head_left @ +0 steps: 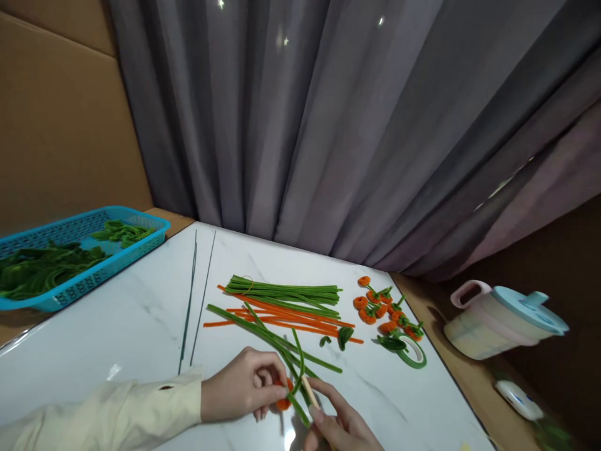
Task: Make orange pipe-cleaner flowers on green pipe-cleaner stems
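My left hand [248, 385] pinches a small orange pipe-cleaner piece [283, 404] between thumb and fingertips. A bent green pipe cleaner [300, 354] runs up from that piece, with another green end angling down right. My right hand [342, 423] is closed around a thin pale wooden stick [310, 393], its tip beside the green stem. Just beyond the hands lie loose green pipe cleaners [263, 331] and straight orange pipe cleaners [295, 321]. A tied bundle of green pipe cleaners [286, 290] rests behind them.
Small orange pipe-cleaner flowers [369, 311] and green floral tape [413, 352] lie right. Dark green leaves [345, 337] sit nearby. Thin wires [188, 300] lie left, near a blue basket [110, 266] of green pieces. A lidded jug [498, 322] stands beyond the white tabletop [154, 332].
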The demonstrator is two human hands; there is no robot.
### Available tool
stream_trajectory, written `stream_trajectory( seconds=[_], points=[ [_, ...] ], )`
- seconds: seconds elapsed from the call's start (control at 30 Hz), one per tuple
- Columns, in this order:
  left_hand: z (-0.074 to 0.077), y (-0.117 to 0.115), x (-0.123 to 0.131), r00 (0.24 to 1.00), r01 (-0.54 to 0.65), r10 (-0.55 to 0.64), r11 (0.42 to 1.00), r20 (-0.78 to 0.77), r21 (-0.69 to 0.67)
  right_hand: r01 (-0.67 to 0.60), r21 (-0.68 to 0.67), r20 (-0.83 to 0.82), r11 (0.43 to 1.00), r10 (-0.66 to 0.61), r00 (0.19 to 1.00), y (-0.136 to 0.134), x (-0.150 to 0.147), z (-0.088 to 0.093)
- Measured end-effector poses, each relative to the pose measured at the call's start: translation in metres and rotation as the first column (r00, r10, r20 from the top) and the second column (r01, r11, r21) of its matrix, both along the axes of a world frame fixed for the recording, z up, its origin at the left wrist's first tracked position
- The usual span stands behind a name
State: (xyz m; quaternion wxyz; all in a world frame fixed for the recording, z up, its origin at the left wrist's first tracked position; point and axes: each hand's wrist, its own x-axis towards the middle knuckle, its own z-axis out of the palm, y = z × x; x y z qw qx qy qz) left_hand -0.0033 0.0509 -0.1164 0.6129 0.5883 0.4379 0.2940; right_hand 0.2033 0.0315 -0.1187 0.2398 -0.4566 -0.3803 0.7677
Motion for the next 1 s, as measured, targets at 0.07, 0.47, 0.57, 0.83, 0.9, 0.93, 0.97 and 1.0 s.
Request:
stream_trajectory(
  seconds=[0.07,0.47,0.57,0.83,0.9,0.93,0.97,1.0],
  points=[
    [0.002,-0.001,-0.001,1.0,0.0,0.0,0.998,-0.008,0.067,0.001,-0.005,0.004,1.0,-0.001,1.0,0.005,-0.005,0.005],
    [0.002,-0.006,-0.007,0.988,-0.077,0.125,0.913,-0.094,0.401,-0.062,-0.058,0.0,0.996,0.062,0.998,0.006,-0.026,0.045],
    [0.001,-0.006,-0.007,0.99,-0.102,0.13,0.933,-0.058,0.346,-0.074,-0.075,-0.007,0.994,0.074,0.997,0.005,-0.025,0.047],
    [-0.002,-0.005,-0.006,0.991,-0.107,0.123,0.967,-0.059,0.229,-0.203,-0.014,-0.034,0.979,0.202,0.979,0.004,-0.025,0.044],
    [-0.001,-0.004,-0.005,0.989,-0.115,0.133,0.969,-0.071,0.217,-0.202,0.013,0.013,0.979,0.202,0.979,0.002,-0.025,0.038],
    [-0.001,-0.004,-0.005,0.988,-0.116,0.134,0.97,-0.072,0.215,-0.2,0.024,0.035,0.98,0.199,0.979,0.001,-0.025,0.035],
    [-0.001,-0.004,-0.005,0.989,-0.114,0.132,0.97,-0.068,0.214,-0.195,0.032,0.05,0.98,0.193,0.98,0.0,-0.025,0.033],
    [-0.001,-0.004,-0.005,0.99,-0.111,0.126,0.971,-0.061,0.213,-0.188,0.041,0.057,0.981,0.186,0.981,-0.002,-0.026,0.031]
  ],
)
